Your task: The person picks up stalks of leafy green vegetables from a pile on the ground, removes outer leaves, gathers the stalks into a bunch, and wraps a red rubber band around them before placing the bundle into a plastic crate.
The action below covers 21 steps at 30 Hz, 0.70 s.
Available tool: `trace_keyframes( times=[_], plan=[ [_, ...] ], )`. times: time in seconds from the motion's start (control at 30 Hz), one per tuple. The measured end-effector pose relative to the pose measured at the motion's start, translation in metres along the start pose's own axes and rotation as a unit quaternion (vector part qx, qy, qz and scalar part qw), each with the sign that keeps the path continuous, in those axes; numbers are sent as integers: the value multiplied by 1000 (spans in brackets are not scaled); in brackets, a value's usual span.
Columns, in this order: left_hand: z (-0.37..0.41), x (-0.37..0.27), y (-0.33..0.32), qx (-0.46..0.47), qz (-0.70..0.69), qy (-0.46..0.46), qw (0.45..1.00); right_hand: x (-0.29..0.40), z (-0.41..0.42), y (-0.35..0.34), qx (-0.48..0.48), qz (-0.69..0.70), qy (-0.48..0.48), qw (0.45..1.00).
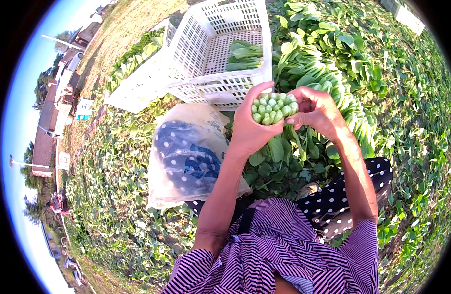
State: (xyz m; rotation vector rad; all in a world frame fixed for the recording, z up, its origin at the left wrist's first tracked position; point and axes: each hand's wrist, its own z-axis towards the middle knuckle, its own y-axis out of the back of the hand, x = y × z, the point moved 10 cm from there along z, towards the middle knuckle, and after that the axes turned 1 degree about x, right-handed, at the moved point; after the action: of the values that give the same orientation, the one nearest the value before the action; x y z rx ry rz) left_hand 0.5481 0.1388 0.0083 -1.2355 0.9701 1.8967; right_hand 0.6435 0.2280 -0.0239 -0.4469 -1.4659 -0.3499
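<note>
My left hand (247, 128) is wrapped around a bundle of leafy green stalks (271, 109), whose pale cut ends face up towards me. At the bundle's right side is my right hand (315, 112), with its thumb and fingertips bent close to the stalks; whether they pinch something cannot be told. Leaves hang down below the hands. Just beyond, a white plastic crate (216, 79) holds several green bundles (245, 55) at its right side. A long row of cut leafy greens (333, 86) lies on the ground to the right of the crate.
A second white crate (141, 86) with greens stands at the left. A translucent plastic bag (196, 154) covers my left knee area, with dotted dark cloth showing through. Another crate (409, 18) is at the far upper right. Low green plants surround me. Distant people are at the far left.
</note>
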Motion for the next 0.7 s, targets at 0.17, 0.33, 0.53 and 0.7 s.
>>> trace_keyframes(
  times=[0.17,0.33,0.53,0.7],
  plan=[
    [22,-114,66,-13,192,-133,972,98,40,-55,88,93,208,970],
    [-5,-149,151,8,257,-28,966,112,70,-166,160,178,198,951],
    [-32,-15,187,3,201,57,978,6,83,-195,150,99,36,983],
    [-30,5,181,-15,150,91,984,12,87,-175,114,-243,50,962]
  ],
)
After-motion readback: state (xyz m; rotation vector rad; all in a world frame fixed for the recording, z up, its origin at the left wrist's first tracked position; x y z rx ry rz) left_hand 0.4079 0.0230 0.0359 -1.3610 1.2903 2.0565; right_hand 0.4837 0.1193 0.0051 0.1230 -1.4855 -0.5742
